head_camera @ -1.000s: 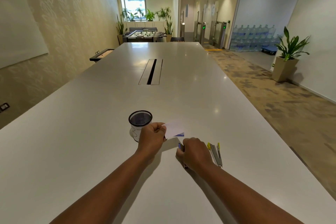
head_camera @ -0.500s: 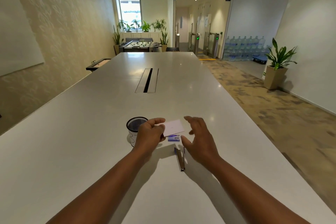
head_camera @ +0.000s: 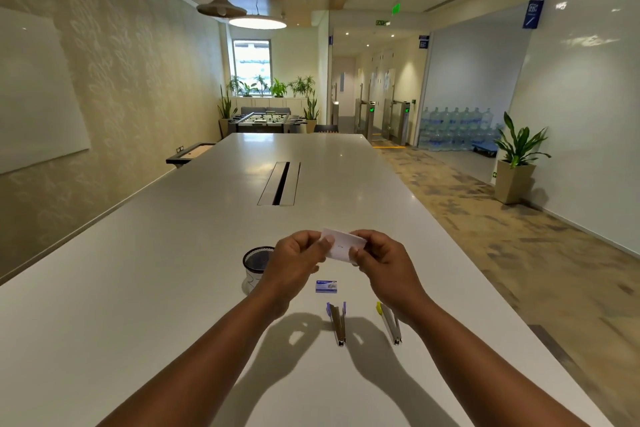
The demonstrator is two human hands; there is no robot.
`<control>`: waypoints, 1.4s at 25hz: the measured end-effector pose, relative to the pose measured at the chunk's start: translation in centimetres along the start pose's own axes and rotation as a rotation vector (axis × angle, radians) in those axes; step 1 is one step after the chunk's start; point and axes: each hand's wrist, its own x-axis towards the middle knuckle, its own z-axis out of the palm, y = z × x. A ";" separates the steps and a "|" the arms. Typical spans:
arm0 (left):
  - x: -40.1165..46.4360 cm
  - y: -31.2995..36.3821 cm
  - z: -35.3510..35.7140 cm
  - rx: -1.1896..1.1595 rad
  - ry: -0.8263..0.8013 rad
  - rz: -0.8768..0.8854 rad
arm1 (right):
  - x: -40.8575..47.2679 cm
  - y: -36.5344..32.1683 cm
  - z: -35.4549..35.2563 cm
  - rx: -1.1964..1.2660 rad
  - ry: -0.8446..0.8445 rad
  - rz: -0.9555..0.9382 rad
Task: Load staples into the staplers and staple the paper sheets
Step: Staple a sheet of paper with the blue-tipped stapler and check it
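Note:
Both hands hold a small white paper sheet (head_camera: 341, 246) above the table. My left hand (head_camera: 294, 265) pinches its left edge and my right hand (head_camera: 381, 262) pinches its right edge. A small blue staple box (head_camera: 326, 286) lies on the table below the paper. Nearer to me lie two staplers, both swung open: a purple one (head_camera: 337, 322) and a yellow one (head_camera: 389, 322), partly hidden behind my right wrist.
A black mesh cup (head_camera: 257, 263) stands just left of my left hand. The long white table (head_camera: 138, 288) has a cable slot (head_camera: 280, 183) at its middle. Its right edge drops to patterned carpet; a potted plant (head_camera: 517, 158) stands far right.
My right hand left the purple stapler on the table and rose to grip the paper's right edge. The paper was lifted higher. The camera tilted up.

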 end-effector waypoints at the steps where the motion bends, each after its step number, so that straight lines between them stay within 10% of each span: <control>1: -0.1 0.3 0.1 -0.007 -0.004 0.032 | -0.1 -0.5 -0.1 0.037 0.001 0.011; 12: -2.2 2.3 0.8 -0.071 -0.045 0.101 | -2.2 -3.7 -0.5 0.121 0.044 0.010; 35: -3.2 4.3 1.3 -0.512 0.103 -0.360 | -2.5 -3.1 -0.3 0.785 0.002 0.513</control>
